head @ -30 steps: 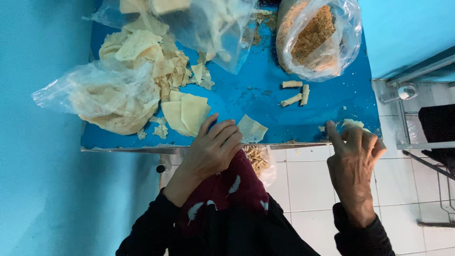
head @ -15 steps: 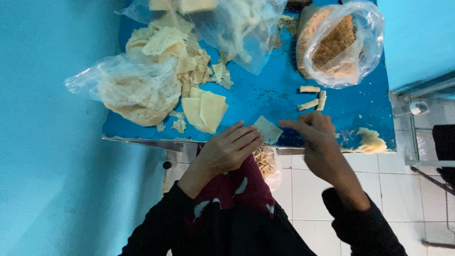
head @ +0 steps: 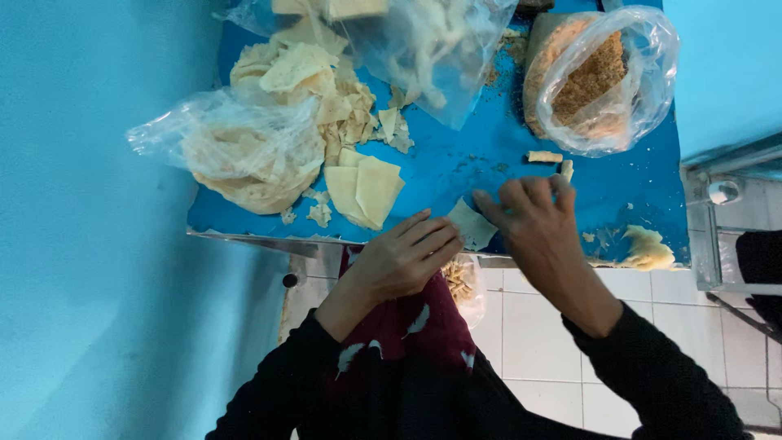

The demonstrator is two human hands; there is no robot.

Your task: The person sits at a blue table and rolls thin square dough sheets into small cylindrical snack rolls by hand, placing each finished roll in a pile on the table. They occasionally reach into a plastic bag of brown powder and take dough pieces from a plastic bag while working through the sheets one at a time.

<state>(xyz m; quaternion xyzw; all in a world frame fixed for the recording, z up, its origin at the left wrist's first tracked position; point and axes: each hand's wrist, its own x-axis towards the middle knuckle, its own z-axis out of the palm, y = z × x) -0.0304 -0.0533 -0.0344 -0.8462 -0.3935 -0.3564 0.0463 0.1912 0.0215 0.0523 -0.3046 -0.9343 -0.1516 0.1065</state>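
Pinching lightly, the fingers of our right hand (head: 533, 224) curl down onto the far edge of a small pale pastry sheet (head: 472, 224) lying at the near edge of the blue bench (head: 489, 155); the grip is closed on that sheet's edge, though we cannot tell how firmly. Our right forearm, in a dark sleeve, slants in from the lower right. Our left hand (head: 403, 261) lies flat and relaxed, fingers straight and together, tips touching the sheet's near side; its grip holds nothing.

Just beside the right hand, farther along the bench, lie two small rolled pastries (head: 554, 163). To the left sits a stack of cut pastry sheets (head: 366, 187), and beyond it a clear plastic bag (head: 244, 155) holding round pale wrappers. A second clear bag (head: 423, 41) at the far edge holds pale scraps. On the far right an open plastic bag (head: 607, 81) holds brown crumbs. A yellowish lump of dough (head: 648, 248) rests near the bench's right corner.
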